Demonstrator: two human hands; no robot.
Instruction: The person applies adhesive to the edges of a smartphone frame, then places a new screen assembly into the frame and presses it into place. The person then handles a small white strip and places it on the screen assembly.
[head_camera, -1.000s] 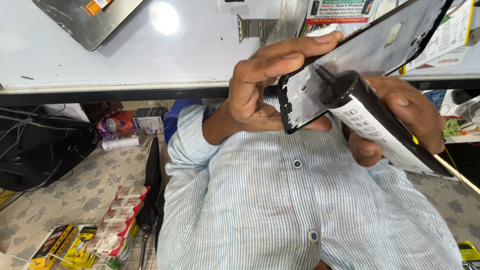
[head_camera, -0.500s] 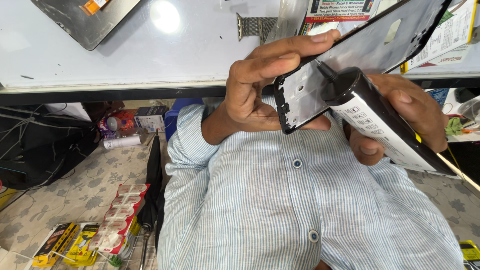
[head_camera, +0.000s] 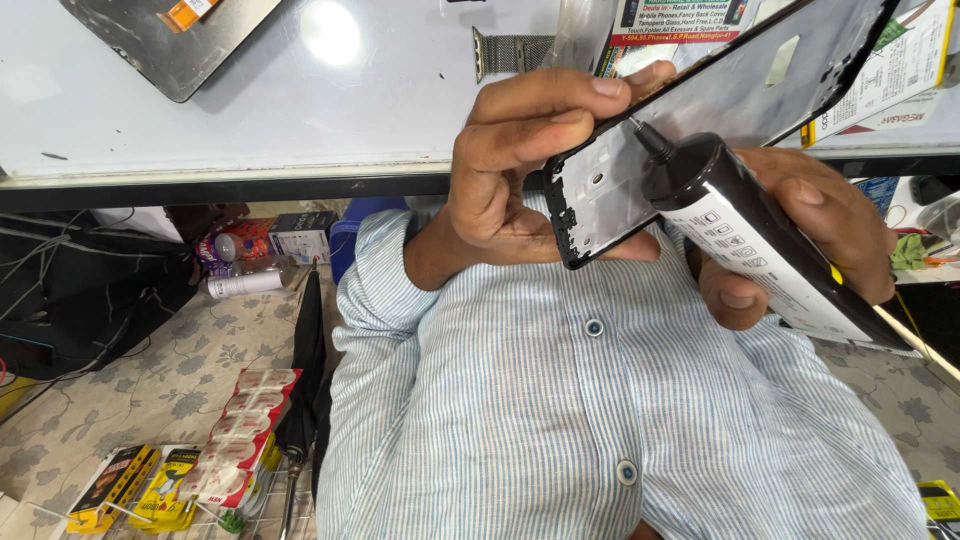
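A: Hands first. What's the pose?

B: Left hand (head_camera: 520, 170) is raised in front of the chest, wrist bent, forearm coming up out of the striped shirt sleeve (head_camera: 385, 290). Fingers curled together over the top edge of a phone frame (head_camera: 690, 120), thumb underneath, so it's clamped on the frame's lower end.

A: And the frame itself?

B: Black-rimmed, pale inside, tilted diagonally. Lower left corner sits just above the shirt, upper end runs toward the top right over the white worktop (head_camera: 250, 120).

A: Right hand?

B: Right hand (head_camera: 810, 230) comes in from the right, fingers wrapped shut round a black glue tube (head_camera: 760, 250) w/ a white label. Thumb visible below the tube, fingertips on top. Tube lies slanted, its thin nozzle (head_camera: 650, 140) pointing up-left and touching the frame's inner face near the left fingertips.

A: Anything round them?

B: Worktop has a dark flat panel (head_camera: 170, 40) at the far left, a metal mesh watch strap (head_camera: 510, 50) near the middle, printed papers at the right. Below the edge: patterned floor (head_camera: 150, 380), a folded black umbrella (head_camera: 305, 370), a strip of red-and-white sachets (head_camera: 245, 420), yellow packets (head_camera: 150, 480) beside it.
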